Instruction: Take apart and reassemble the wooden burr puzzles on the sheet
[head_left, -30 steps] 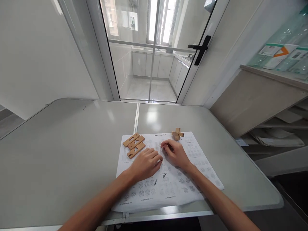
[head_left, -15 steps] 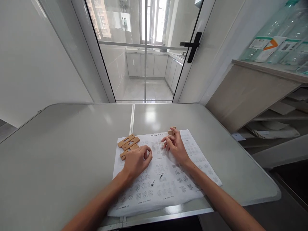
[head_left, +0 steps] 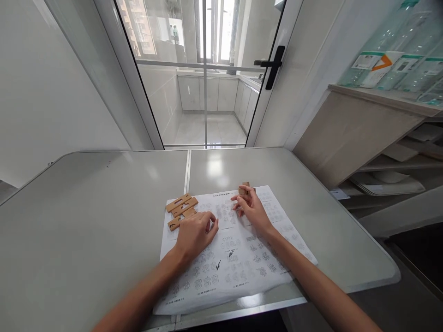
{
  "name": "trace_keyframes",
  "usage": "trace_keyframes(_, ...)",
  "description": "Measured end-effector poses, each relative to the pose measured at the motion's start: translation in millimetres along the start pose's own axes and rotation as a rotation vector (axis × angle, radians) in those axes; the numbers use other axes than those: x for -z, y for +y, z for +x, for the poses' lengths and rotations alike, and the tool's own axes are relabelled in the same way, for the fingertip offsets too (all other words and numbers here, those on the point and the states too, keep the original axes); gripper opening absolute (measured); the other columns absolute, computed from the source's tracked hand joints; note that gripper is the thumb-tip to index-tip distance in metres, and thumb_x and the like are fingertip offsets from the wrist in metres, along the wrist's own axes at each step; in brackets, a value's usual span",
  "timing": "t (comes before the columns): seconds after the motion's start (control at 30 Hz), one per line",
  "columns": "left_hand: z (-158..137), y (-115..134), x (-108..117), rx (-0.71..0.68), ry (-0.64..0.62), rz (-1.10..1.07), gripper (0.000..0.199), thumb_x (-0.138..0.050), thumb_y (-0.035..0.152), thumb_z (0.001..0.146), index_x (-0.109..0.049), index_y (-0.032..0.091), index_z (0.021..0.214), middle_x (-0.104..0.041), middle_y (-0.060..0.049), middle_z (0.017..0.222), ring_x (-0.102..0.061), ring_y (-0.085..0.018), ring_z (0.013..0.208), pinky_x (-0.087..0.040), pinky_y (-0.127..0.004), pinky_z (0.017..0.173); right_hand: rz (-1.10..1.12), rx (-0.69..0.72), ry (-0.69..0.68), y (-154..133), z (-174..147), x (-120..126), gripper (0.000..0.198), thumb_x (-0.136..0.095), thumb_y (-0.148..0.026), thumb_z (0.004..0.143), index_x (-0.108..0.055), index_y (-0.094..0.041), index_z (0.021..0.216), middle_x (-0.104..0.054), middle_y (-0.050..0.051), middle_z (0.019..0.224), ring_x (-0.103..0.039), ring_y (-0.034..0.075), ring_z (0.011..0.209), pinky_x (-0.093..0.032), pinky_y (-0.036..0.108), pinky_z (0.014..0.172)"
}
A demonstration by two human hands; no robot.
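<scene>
Several flat light-brown wooden puzzle pieces with cut-outs and dark markings (head_left: 178,203) lie slanted side by side on the upper left of a printed sheet (head_left: 238,276). My left hand (head_left: 197,230) rests on the paper just right of them, partly covering the lowest piece. Its fingers are curled towards the thumb, and nothing shows in them. Over the sheet's upper right is my right hand (head_left: 255,210), its fingers loosely bent and apart. Small wooden pieces (head_left: 246,184) sit just beyond its fingertips, partly hidden by the fingers; I cannot tell whether they touch.
The grey table (head_left: 104,230) has a metal seam (head_left: 188,170) across it. Behind stands a glass door with a black handle (head_left: 275,67). At the right, a shelf unit (head_left: 367,124) carries large plastic bottles (head_left: 387,60) on top and papers below.
The view has shifted slightly. Both hands hold nearly the same places and poses, and the wooden pieces lie as before.
</scene>
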State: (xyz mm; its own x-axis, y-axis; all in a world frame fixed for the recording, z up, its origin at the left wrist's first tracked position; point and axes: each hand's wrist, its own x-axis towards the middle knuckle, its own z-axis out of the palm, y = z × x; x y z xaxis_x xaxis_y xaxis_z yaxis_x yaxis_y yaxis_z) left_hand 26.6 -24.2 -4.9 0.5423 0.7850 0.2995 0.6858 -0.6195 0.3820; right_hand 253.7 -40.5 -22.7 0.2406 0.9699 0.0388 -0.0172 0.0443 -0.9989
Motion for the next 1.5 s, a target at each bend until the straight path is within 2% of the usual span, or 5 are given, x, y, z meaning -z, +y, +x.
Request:
trace_keyframes(0.3,1.7,2.0,6.0,0.019,0.048,-0.272,0.021,-0.060,0.040,0.100,-0.062,0.022,0.109,-0.069,-0.002,0.087,-0.063,-0.017,0.070,-0.049,-0.031,0.066,0.069,0.014,-0.172,-20.7,-9.7,-7.1,0.033,-0.065,-0.058,0.097,-0.059,-0.026,0.100,-0.065,-0.001,0.070,-0.059,0.017,0.059,-0.047,0.031,0.056)
trace_keyframes(0.57,1.6,8.9,15.5,0.014,-0.105,-0.723,0.074,-0.077,0.038,0.091,-0.040,0.031,0.155,-0.057,-0.011,0.152,-0.066,-0.027,0.121,-0.060,-0.039,0.089,0.253,-0.122,-0.551,-24.0,-20.2,-2.2,0.041,-0.064,-0.065,0.094,-0.053,-0.026,0.086,-0.047,-0.009,0.048,-0.041,0.013,0.042,-0.039,0.028,0.050)
trace_keyframes(0.7,1.5,8.5,14.6,0.044,-0.154,-0.809,0.065,-0.079,0.040,0.089,-0.051,0.028,0.147,-0.069,-0.009,0.135,-0.068,-0.028,0.119,-0.057,-0.042,0.099,0.237,-0.097,-0.629,-26.1,-24.2,-3.7,0.038,-0.069,-0.063,0.092,-0.057,-0.026,0.093,-0.049,-0.009,0.052,-0.044,0.012,0.045,-0.041,0.027,0.052)
trace_keyframes(0.83,2.3,7.5,11.2,0.141,-0.045,-0.807,0.063,-0.085,0.044,0.083,-0.055,0.026,0.135,-0.072,-0.009,0.127,-0.069,-0.029,0.118,-0.056,-0.046,0.101,0.114,-0.005,-0.463,-29.0,-23.6,-7.9,0.038,-0.072,-0.056,0.094,-0.064,-0.025,0.115,-0.057,-0.005,0.067,-0.050,0.012,0.053,-0.043,0.028,0.055)
trace_keyframes(1.5,4.5,14.7,20.5,0.180,0.055,-0.678,0.034,-0.082,0.040,0.080,-0.062,0.020,0.099,-0.071,-0.003,0.095,-0.069,-0.021,0.088,-0.055,-0.035,0.082,0.015,0.163,-0.458,-14.4,-22.5,-10.0,0.023,-0.079,-0.041,0.093,-0.069,-0.026,0.107,-0.070,0.004,0.102,-0.068,0.021,0.097,-0.057,0.039,0.091)
